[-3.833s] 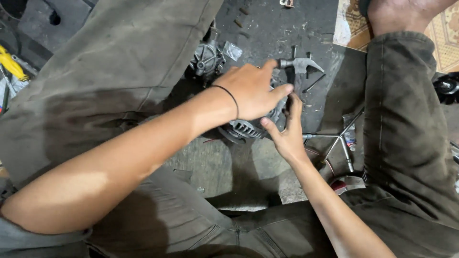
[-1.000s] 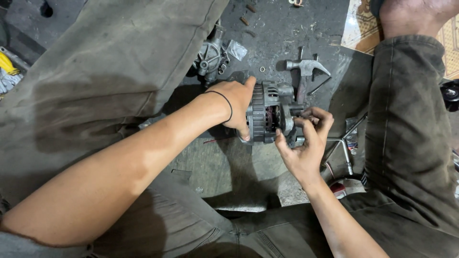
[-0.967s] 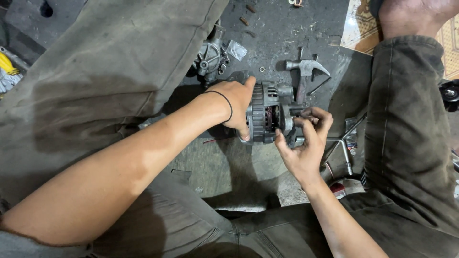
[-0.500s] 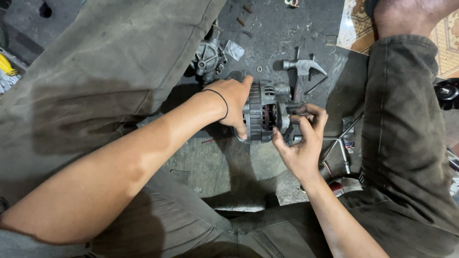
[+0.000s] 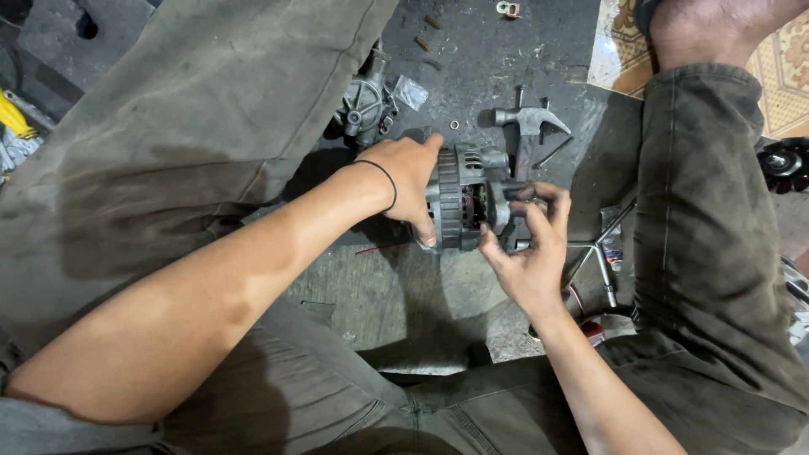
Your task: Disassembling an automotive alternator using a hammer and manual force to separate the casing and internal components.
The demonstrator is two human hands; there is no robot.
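A grey metal alternator [image 5: 466, 198] with a ribbed housing lies on its side between my legs, held off the floor. My left hand [image 5: 407, 181], a black band on its wrist, grips the alternator's left end around the ribbed ring. My right hand [image 5: 529, 253] holds the right end, with fingers wrapped over the pulley side. The copper windings show through the gap in the middle of the housing.
A claw hammer [image 5: 529, 126] lies on the dark floor just beyond the alternator. A second grey cast part [image 5: 364, 105] sits by my left knee. Thin metal rods and a wrench [image 5: 594, 261] lie by my right leg. Small nuts [image 5: 455, 125] dot the floor.
Since the earliest frame both hands turned the alternator from under my left palm onto its side. Over the last second the hands and the alternator have barely shifted.
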